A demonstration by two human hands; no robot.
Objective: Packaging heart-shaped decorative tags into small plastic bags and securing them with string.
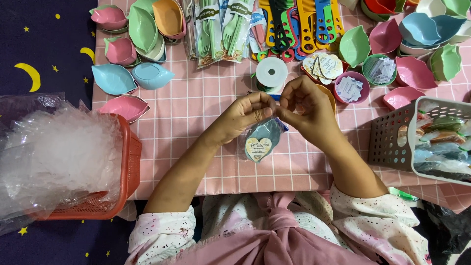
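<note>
Just below the white ribbon spool [271, 71], the left hand [244, 115] and right hand [306, 109] together pinched the top of a wrapped leaf-shaped bowl [261, 141].

The left hand [248, 114] and right hand [306, 105] meet at the top of a small clear bag [262, 140] with a blue-grey dish and a heart sticker. A white ribbon roll [271, 72] sits just behind them. An orange basket [125, 167] of clear bags stands at the left, a grey basket [392, 135] at the right.
</note>
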